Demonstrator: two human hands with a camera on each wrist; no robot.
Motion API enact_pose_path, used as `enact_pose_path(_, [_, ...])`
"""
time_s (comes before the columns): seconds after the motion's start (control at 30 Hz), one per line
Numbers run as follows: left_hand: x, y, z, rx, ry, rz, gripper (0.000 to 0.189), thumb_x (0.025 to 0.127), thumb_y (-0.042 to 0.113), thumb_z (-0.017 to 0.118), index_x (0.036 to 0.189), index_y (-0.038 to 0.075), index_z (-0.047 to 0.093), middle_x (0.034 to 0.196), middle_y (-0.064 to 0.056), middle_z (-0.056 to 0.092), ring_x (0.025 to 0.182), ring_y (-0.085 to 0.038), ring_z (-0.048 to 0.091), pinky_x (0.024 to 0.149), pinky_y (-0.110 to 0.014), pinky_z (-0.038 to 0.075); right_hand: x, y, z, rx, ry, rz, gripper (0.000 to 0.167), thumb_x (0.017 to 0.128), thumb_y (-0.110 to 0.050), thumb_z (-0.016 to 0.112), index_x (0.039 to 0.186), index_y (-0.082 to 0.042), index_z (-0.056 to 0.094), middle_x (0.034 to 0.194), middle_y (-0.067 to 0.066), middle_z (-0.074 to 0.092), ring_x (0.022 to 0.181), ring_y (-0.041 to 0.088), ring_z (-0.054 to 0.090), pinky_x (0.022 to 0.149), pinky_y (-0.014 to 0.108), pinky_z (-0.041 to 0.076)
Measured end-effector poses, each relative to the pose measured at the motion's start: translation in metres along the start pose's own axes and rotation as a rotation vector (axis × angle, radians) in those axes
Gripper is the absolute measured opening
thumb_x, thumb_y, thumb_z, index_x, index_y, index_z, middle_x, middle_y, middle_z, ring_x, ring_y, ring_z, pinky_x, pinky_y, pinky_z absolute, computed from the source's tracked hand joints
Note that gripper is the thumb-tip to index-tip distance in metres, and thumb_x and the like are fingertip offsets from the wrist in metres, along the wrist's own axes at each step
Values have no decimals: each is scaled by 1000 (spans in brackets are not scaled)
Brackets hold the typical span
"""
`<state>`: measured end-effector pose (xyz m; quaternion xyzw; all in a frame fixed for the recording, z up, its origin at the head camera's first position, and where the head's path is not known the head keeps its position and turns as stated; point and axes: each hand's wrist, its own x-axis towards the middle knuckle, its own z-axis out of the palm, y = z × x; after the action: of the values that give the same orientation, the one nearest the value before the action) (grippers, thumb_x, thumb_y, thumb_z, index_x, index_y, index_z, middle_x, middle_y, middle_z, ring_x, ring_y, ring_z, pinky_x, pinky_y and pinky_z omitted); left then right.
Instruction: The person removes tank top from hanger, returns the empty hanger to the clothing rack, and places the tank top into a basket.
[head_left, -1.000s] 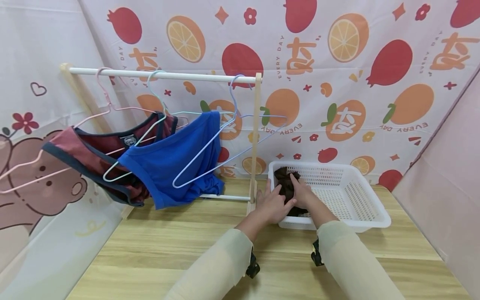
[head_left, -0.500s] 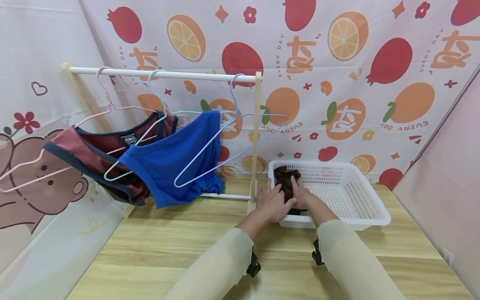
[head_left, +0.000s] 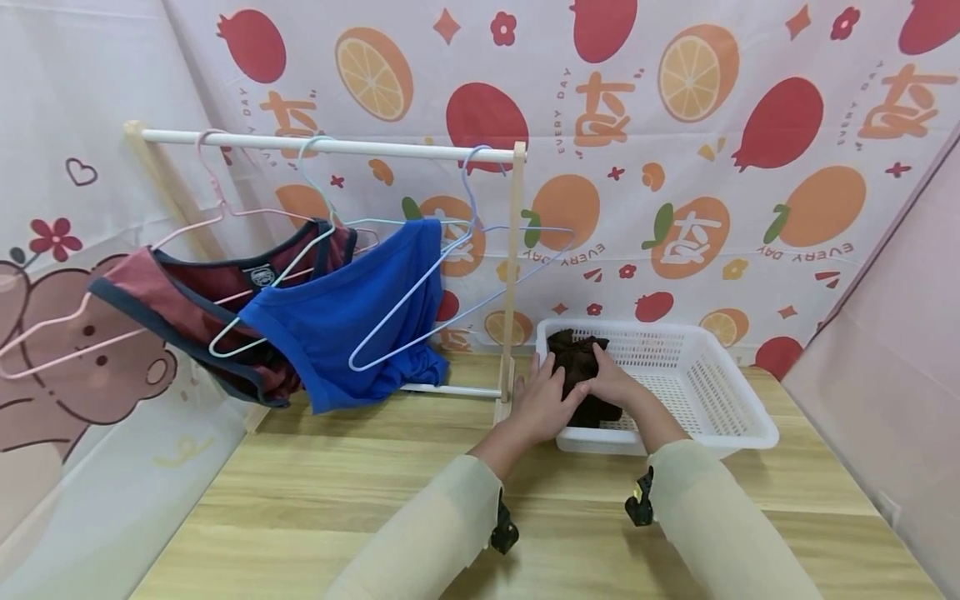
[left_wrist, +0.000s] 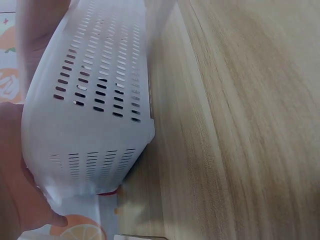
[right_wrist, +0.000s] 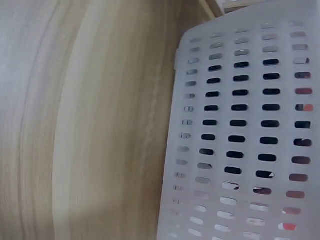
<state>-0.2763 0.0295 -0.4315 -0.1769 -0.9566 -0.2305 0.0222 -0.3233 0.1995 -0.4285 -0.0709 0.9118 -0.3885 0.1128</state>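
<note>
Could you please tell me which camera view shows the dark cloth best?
The head view, looking into the white basket, where the cloth lies. Right wrist: only dark patches, probably cloth, through the basket. Left wrist: nothing clearly identifiable.

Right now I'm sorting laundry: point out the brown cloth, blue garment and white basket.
Brown cloth [head_left: 576, 360]: head view, crumpled middle.
Blue garment [head_left: 345, 323]: head view, central fabric.
White basket [head_left: 723, 383]: head view, right inner wall.
</note>
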Motion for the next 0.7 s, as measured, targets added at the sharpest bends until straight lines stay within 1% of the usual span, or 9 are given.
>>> enact_pose_path(0.13, [-3, 1, -5, -80, -2, 3, 71, 102, 59, 31, 149, 7, 41, 164, -11, 17, 153, -29, 1, 116, -63, 18, -3, 2, -3, 111, 13, 48, 89, 93, -30, 51, 157, -4, -6, 163, 22, -6, 151, 41, -2, 118, 60, 10])
enact_pose_path(0.2, [-5, 0, -8, -116, -1, 9, 70, 102, 57, 33, 149, 6, 40, 164, -11, 17, 153, -29, 0, 116, -63, 16, -4, 2, -3, 111, 38, 45, 86, 94, -30, 48, 157, -5, -4, 164, 22, -3, 151, 40, 0, 118, 60, 11])
enact_pose_path(0.27, [-8, -2, -10, -145, 9, 15, 68, 103, 55, 35, 149, 6, 41, 164, -11, 19, 153, -29, 2, 116, -63, 17, -4, -1, -1, 71, 93, 10, 83, 94, -30, 48, 157, -4, 2, 164, 22, 4, 150, 41, 6, 118, 60, 15])
enact_pose_path(0.3, [-9, -4, -11, -150, 23, 20, 66, 103, 54, 36, 148, 6, 42, 163, -11, 21, 153, -29, 6, 116, -62, 18, -4, -3, 0, 44, 132, -12, 81, 94, -29, 49, 157, -3, 7, 163, 22, 9, 150, 41, 11, 117, 60, 17])
enact_pose_path(0.4, [-13, -11, -16, -162, 81, 25, 60, 103, 50, 40, 145, 8, 47, 159, -12, 31, 148, -30, 25, 115, -55, 28, -4, -13, 5, -34, 273, -95, 71, 95, -29, 52, 154, -1, 24, 158, 24, 26, 145, 41, 25, 115, 59, 25])
enact_pose_path(0.43, [-15, -13, -18, -162, 104, 22, 58, 103, 49, 41, 144, 9, 49, 157, -12, 35, 146, -31, 32, 113, -54, 32, -4, -18, 7, -49, 315, -125, 68, 95, -29, 54, 152, 0, 29, 156, 23, 31, 144, 40, 30, 114, 59, 27])
enact_pose_path(0.5, [-19, -19, -23, -160, 159, 27, 54, 103, 47, 43, 141, 10, 53, 151, -11, 45, 137, -31, 45, 107, -50, 40, -5, -29, 11, -45, 377, -173, 62, 96, -31, 57, 148, -2, 38, 151, 21, 41, 140, 38, 37, 112, 57, 31])
enact_pose_path(0.6, [-26, -28, -31, -160, 226, 40, 45, 102, 41, 48, 134, 12, 60, 138, -8, 59, 125, -28, 56, 98, -49, 48, -6, -47, 17, 3, 405, -242, 56, 98, -34, 57, 144, -5, 46, 143, 19, 51, 134, 35, 46, 109, 54, 37])
enact_pose_path(0.7, [-33, -40, -38, -132, 291, 66, 33, 100, 35, 54, 121, 14, 67, 114, -2, 72, 104, -21, 68, 84, -43, 54, -6, -67, 23, 60, 385, -302, 53, 100, -38, 56, 144, -10, 48, 138, 17, 56, 127, 33, 54, 105, 51, 43])
